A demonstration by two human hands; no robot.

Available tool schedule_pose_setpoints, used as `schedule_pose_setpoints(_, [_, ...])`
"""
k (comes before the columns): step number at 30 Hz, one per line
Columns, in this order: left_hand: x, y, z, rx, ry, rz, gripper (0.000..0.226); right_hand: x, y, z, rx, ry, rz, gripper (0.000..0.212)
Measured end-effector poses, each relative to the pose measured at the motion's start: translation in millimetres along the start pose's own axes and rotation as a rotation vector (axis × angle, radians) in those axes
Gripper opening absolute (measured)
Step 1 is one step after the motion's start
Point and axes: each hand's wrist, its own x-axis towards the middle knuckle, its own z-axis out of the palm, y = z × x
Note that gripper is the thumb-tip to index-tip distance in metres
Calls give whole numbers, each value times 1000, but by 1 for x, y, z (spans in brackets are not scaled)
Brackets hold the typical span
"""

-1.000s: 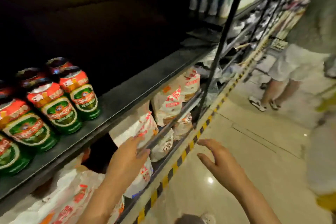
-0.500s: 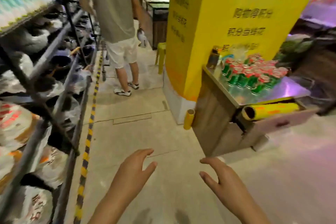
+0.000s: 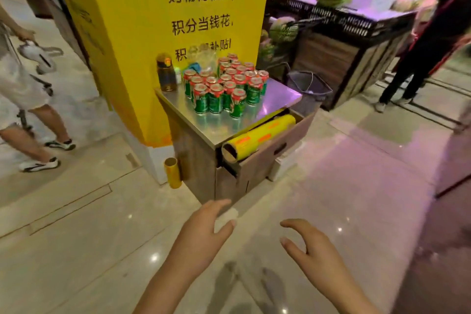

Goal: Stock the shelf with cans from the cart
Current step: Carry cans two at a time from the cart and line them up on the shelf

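Both forearms cut off by the lower frame edge; left hand (image 3: 204,232) and right hand (image 3: 309,250) hang over bare floor (image 3: 89,250), fingers spread and loosely curved, each grip apart and holding nothing. Frame is motion-blurred; can labels unreadable, and the lowest line of print on the yellow pillar (image 3: 142,33) is partly hidden behind clear plastic and the can cluster. Person in white shorts (image 3: 17,84) at left is cut off by the frame edge; person in dark clothes (image 3: 428,41) at right stands by the produce stand (image 3: 356,23), upper body out of view. Open floor lies between the hands and the bench (image 3: 277,95), with more room to the right of it. Bench front corner points toward the hands; its drawer (image 3: 270,150) stands pulled out, a yellow roll (image 3: 257,137) lying in it with one end past the drawer corner. A second, smaller yellow roll (image 3: 172,172) stands upright on the floor against the bench's left side. Cans (image 3: 225,86): green bodies, red tops, upright, packed close on the steel bench top toward the pillar, well apart from both hands. Dark bottle (image 3: 167,72) just left of them. Bin (image 3: 309,86) behind the bench's right edge
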Motion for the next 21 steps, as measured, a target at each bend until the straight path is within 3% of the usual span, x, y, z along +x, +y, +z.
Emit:
schedule_pose_setpoints(5, [82,-17,-8,-18,25,-120,44,92,-2,-18,23,-53,-11,35])
schedule_pose_setpoints(12, [204,-24,-29,-71,70,-150,39,224,-3,-54,59,-27,-61,32])
schedule_pose_setpoints(21, [334,-2,-1,-46,29,-141,42,327,61,-75,144,-12,48,31])
